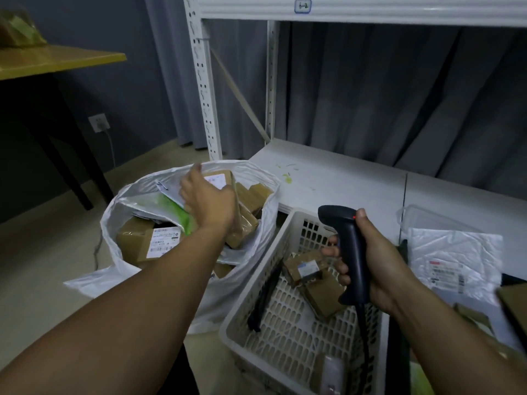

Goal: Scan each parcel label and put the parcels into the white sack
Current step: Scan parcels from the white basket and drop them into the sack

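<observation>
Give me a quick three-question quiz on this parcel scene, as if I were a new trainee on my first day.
1. True or false: the right hand grips the scanner.
2. Where does the left hand reach? A) over the white sack B) onto the yellow table C) to the wall socket
3. What holds the brown parcels beside the sack?
Key: 1 true; 2 A; 3 the slotted basket.
</observation>
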